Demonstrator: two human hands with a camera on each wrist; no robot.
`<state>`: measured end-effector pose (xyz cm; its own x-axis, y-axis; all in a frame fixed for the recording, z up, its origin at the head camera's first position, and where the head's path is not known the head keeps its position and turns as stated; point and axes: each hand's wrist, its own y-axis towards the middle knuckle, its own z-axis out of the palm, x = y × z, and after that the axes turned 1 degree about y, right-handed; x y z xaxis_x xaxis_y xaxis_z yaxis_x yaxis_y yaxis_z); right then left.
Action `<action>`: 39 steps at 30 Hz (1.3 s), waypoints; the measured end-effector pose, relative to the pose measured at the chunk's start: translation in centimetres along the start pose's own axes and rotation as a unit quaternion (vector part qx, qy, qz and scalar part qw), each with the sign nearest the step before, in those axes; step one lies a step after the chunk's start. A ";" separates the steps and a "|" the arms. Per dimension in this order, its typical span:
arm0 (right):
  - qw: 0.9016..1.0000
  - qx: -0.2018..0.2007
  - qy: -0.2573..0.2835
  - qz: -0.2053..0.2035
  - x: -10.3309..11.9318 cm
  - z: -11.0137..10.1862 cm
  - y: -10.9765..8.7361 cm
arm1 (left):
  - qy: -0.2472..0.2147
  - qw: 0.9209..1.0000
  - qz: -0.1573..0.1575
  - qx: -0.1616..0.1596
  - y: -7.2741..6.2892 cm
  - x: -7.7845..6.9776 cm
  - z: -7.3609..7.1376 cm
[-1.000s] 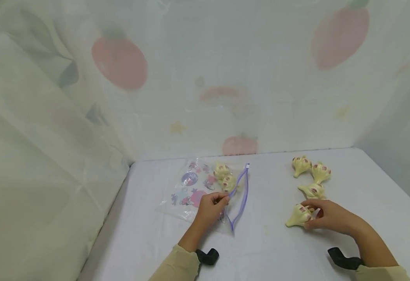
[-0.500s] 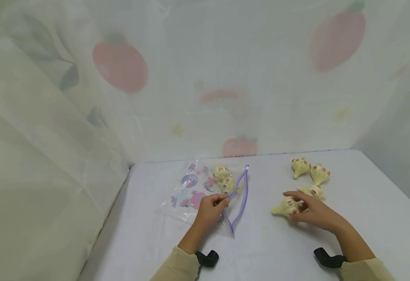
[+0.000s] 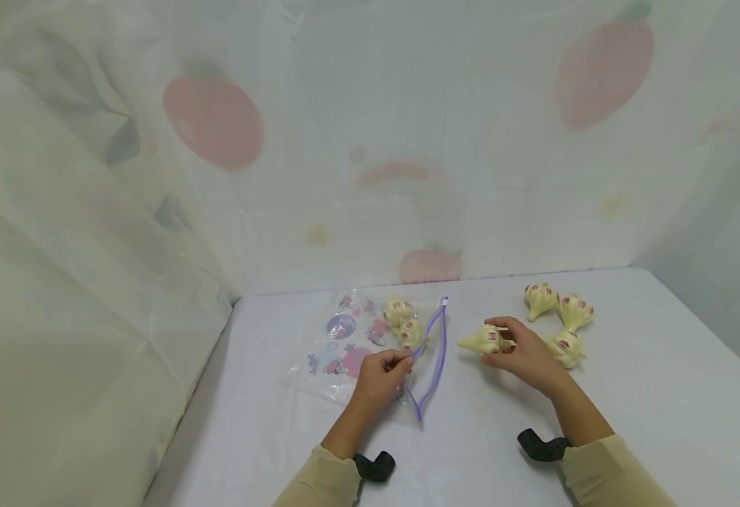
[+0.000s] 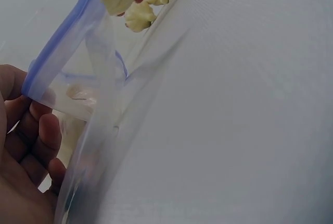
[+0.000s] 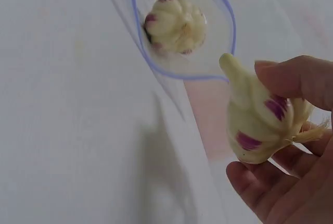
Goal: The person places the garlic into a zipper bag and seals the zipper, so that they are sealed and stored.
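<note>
My left hand [image 3: 379,380] pinches the purple-edged rim of a clear printed zip bag [image 3: 319,373], whose mouth gapes toward the right. Two garlic bulbs [image 3: 410,334] lie inside the bag. My right hand [image 3: 528,352] grips another garlic bulb [image 3: 485,340] between thumb and fingers, its stem pointing left at the bag's opening. In the right wrist view this held bulb [image 5: 257,114] shows purple patches and wispy roots, and the purple zip edge [image 5: 233,31] appears just beyond its stem.
Several more garlic bulbs [image 3: 575,311] lie in a cluster on the white table [image 3: 471,458], behind and right of my right hand. Fabric with printed fruit [image 3: 217,120] hangs along the back and left. Black wrist pieces [image 3: 542,445] stick out by both sleeves.
My right hand has carried the garlic bulb left and farther back from the cluster toward the bag's mouth. My left hand keeps its pinch on the bag's rim.
</note>
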<state>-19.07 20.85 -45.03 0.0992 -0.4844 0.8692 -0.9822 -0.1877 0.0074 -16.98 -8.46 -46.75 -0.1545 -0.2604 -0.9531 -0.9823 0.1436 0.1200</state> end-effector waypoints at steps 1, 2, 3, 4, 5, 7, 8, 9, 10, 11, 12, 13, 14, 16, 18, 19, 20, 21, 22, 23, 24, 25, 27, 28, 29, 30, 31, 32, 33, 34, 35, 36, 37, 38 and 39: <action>1.000 -0.004 -0.004 0.000 0.2 0.3 0.2 | 0.000 1.000 0.000 0.000 0.0 0.0 0.0; 1.000 -0.007 -0.007 -0.002 0.4 0.5 0.5 | 0.000 1.000 0.000 -0.001 0.0 0.0 0.0; 1.000 -0.011 -0.009 -0.005 0.6 0.8 0.7 | 0.000 1.000 0.001 -0.001 0.0 0.0 0.0; 1.000 -0.015 -0.008 -0.008 0.8 1.1 0.9 | -0.001 1.000 0.000 -0.001 0.0 0.0 0.0; 1.000 -0.018 -0.009 -0.011 0.9 1.3 1.1 | -0.002 1.000 0.001 -0.001 0.0 0.0 0.0; 1.000 -0.022 -0.011 -0.016 1.1 1.9 1.4 | -0.003 1.000 0.003 -0.002 -0.1 0.0 0.0; 0.999 -0.024 -0.012 -0.018 1.2 2.1 1.5 | -0.003 1.000 0.003 -0.003 -0.1 -0.1 0.0; 0.999 -0.024 -0.012 -0.020 1.2 2.4 1.6 | -0.004 1.000 0.002 -0.003 -0.1 -0.1 0.0; 0.999 -0.023 -0.012 -0.020 1.2 2.6 1.7 | -0.005 1.000 0.003 -0.004 -0.1 -0.1 0.0; 1.000 -0.019 -0.013 -0.020 1.1 2.8 1.8 | -0.005 1.000 0.002 -0.004 -0.1 -0.1 0.0; 1.000 -0.017 -0.008 -0.021 1.1 3.0 1.9 | -0.004 1.000 0.001 -0.004 -0.1 0.0 0.1; 1.000 -0.013 -0.003 -0.020 1.0 3.2 1.9 | -0.004 1.000 0.001 -0.004 0.0 0.0 0.1; 1.000 -0.011 0.005 -0.017 1.0 3.4 2.0 | -0.002 1.000 0.001 -0.003 0.0 0.1 0.1; 1.000 -0.004 0.026 -0.014 0.8 3.7 2.0 | -0.003 1.000 0.003 -0.001 0.1 0.4 0.1; 0.999 -0.001 0.043 -0.011 0.7 4.0 2.0 | -0.003 1.000 0.003 -0.001 0.4 1.0 0.3; 0.999 -0.002 0.046 -0.011 0.6 4.1 2.0 | -0.004 1.000 0.002 -0.002 0.6 1.5 0.4; 0.999 -0.002 0.048 -0.010 0.6 4.3 2.0 | -0.005 1.000 0.002 -0.003 0.8 1.9 0.5; 0.999 -0.003 0.046 -0.010 0.5 4.4 2.1 | -0.006 1.000 0.001 -0.005 0.9 2.3 0.6; 0.999 -0.005 0.044 -0.009 0.5 4.5 2.1 | -0.006 1.000 0.000 -0.006 1.0 2.8 0.7; 0.999 -0.005 0.040 -0.008 0.5 4.6 2.1 | -0.007 1.000 -0.002 -0.008 1.2 3.1 0.7; 0.999 -0.008 0.035 -0.008 0.4 4.7 2.1 | -0.008 1.000 -0.003 -0.010 1.3 3.5 0.8; 0.999 -0.010 0.032 -0.006 0.4 4.8 2.1 | -0.009 1.000 -0.001 -0.011 1.3 3.6 0.8; 1.000 -0.013 0.024 -0.004 0.4 4.9 2.2 | -0.011 1.000 0.002 -0.013 1.2 3.6 0.8; 1.000 -0.015 0.021 -0.004 0.4 4.9 2.2 | -0.011 1.000 0.005 -0.014 1.2 3.6 0.8; 1.000 -0.018 0.017 -0.004 0.3 5.0 2.2 | -0.010 1.000 0.007 -0.015 1.2 3.6 0.8; 1.000 -0.020 0.014 -0.003 0.3 5.0 2.3 | -0.008 1.000 0.009 -0.016 1.2 3.6 0.8; 1.000 -0.022 0.011 -0.002 0.3 5.1 2.3 | -0.006 1.000 0.012 -0.016 1.1 3.6 0.8; 1.000 -0.024 0.007 -0.001 0.3 5.1 2.3 | -0.003 1.000 0.014 -0.016 1.1 3.6 0.8; 1.000 -0.025 0.005 0.001 0.3 5.1 2.3 | -0.001 1.000 0.016 -0.016 1.1 3.6 0.9; 1.000 -0.026 0.002 0.002 0.3 5.2 2.3 | 0.000 1.000 0.018 -0.016 1.2 3.6 0.9; 1.000 -0.026 0.001 0.003 0.3 5.2 2.3 | 0.001 1.000 0.019 -0.016 1.2 3.6 0.9; 1.000 -0.026 -0.003 0.003 0.3 5.3 2.2 | 0.001 1.000 0.020 -0.016 1.2 3.6 0.9; 1.000 -0.026 -0.004 0.002 0.2 5.4 2.2 | 0.000 1.000 0.021 -0.015 1.2 3.7 0.9; 1.000 -0.026 -0.005 -0.001 0.2 5.6 2.2 | -0.001 1.000 0.021 -0.014 1.3 3.7 0.9; 1.000 -0.025 -0.008 -0.004 0.3 5.7 2.2 | -0.002 1.000 0.020 -0.013 1.3 3.8 0.9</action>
<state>-20.30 15.43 -47.61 0.1083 -0.4976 0.8606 -0.9882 -0.1479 0.0389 -18.74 -8.38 -50.48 -0.1937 -0.2503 -0.9486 -0.9777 0.1293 0.1655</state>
